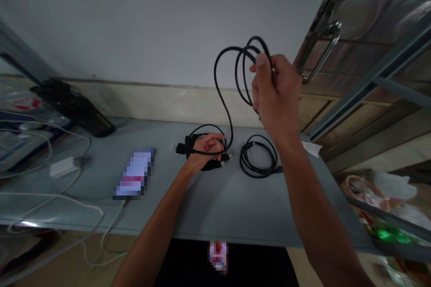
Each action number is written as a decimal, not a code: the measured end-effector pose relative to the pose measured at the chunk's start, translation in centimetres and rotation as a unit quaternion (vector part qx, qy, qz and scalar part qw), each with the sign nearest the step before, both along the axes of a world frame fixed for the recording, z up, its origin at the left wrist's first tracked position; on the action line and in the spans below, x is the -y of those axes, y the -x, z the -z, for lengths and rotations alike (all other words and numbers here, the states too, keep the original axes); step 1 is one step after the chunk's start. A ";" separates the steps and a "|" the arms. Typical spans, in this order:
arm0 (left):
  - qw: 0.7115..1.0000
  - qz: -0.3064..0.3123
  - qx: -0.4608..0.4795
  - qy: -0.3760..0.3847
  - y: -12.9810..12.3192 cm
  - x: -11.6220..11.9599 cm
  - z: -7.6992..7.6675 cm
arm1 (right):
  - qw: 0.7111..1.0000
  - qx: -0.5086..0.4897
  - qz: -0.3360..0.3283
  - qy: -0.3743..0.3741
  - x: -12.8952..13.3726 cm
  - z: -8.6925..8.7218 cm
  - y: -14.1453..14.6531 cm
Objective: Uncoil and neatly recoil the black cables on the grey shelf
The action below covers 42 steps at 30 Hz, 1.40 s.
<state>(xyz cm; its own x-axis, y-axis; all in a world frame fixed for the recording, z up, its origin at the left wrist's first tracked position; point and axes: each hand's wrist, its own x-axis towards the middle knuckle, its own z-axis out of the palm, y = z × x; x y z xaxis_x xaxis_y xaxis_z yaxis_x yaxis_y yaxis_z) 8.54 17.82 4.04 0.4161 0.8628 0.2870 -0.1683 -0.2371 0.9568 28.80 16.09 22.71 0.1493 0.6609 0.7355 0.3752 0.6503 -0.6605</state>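
Note:
My right hand is raised in front of the wall, closed around loose loops of a black cable. From there the cable drops in a curve to my left hand, low over the desk. The fingers of that hand are curled, and the cable runs across them toward a black plug at its left. Behind and beneath the left hand lies a dark bundle of cable, partly hidden by it. A second black cable, neatly coiled, rests on the desk just right of the left hand.
On the grey desk a phone lies plugged into a white cord. White cables and a white adapter spread at left, near a black bottle lying tilted. A metal frame and cluttered shelves stand at right.

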 end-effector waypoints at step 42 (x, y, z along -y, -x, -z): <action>0.986 0.054 -0.066 0.143 1.1 0.5 -2.0 | 0.960 -0.183 -0.184 0.106 -2.4 1.9 -1.7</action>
<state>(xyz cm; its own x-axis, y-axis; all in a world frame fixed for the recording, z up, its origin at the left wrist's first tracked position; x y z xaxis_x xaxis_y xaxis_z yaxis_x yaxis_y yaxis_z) 7.49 17.34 6.03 0.5268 0.8496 -0.0254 -0.0467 0.0588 0.9972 30.48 18.44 20.83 0.1011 0.8472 0.5216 -0.1366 0.5312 -0.8362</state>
